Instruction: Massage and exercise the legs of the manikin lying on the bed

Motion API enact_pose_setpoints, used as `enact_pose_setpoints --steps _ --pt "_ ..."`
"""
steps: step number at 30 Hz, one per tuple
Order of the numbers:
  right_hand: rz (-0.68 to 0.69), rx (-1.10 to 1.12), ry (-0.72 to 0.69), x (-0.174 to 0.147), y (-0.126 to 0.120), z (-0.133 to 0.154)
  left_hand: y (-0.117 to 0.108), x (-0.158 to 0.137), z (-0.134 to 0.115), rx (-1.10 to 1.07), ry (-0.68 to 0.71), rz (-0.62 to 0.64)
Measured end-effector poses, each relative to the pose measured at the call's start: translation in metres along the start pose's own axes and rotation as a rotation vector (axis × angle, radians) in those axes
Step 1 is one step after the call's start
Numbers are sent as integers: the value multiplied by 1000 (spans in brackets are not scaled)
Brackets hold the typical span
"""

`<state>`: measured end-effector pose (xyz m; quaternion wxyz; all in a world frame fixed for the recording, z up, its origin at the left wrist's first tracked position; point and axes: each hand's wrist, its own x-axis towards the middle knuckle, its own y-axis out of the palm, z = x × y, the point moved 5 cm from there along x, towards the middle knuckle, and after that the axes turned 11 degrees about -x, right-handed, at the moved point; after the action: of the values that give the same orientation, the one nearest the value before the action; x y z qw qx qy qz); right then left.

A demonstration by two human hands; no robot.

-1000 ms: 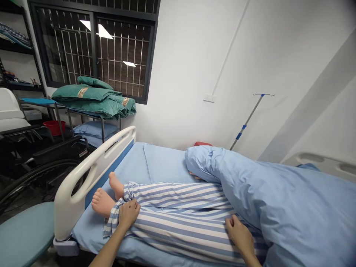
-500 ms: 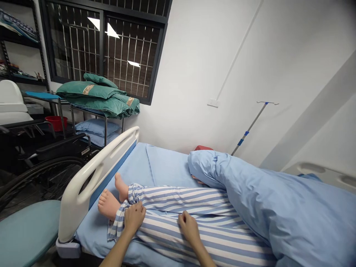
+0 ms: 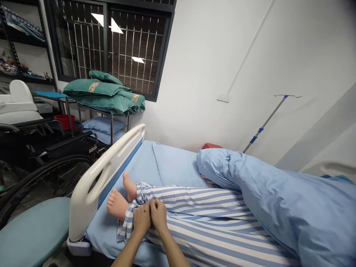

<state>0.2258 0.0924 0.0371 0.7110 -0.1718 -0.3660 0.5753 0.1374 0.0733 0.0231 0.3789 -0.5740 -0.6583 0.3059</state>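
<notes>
A figure with bare, plastic-looking feet [image 3: 118, 204] lies on the bed in blue-and-white striped trousers [image 3: 205, 231]. Just above the nearer ankle, my left hand [image 3: 142, 218] is closed on the trouser leg, its fingertips hidden underneath. My right hand [image 3: 158, 215] is closed too, pressed against the left one over the same stretch of cloth, with its fingers curled down. A blue quilt [image 3: 267, 200] covers the figure's upper part. The fingers of one of its hands [image 3: 208, 179] peek out from under the quilt's edge.
The bed's white footboard [image 3: 83, 189] rises at the left, beside a teal stool seat [image 3: 36, 226] and a wheelchair [image 3: 69, 163]. Green bedding [image 3: 105, 92] is stacked on a rack under the barred window. An IV pole [image 3: 267, 124] leans near the wall behind the bed.
My right hand has moved left along the trouser leg and now meets my left hand. The left hand stays near the ankle. The whole view has shifted slightly.
</notes>
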Motion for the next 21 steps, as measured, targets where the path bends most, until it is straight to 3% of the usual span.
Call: enact_pose_setpoints --steps 6,13,21 --pt "-81 -13 -6 -7 -5 -2 -3 2 1 -63 -41 17" --pt "-64 -45 9 -7 -8 4 -9 8 4 -173 -115 42" --pt "-58 16 22 -7 -10 1 -14 26 -2 -701 -102 -108"
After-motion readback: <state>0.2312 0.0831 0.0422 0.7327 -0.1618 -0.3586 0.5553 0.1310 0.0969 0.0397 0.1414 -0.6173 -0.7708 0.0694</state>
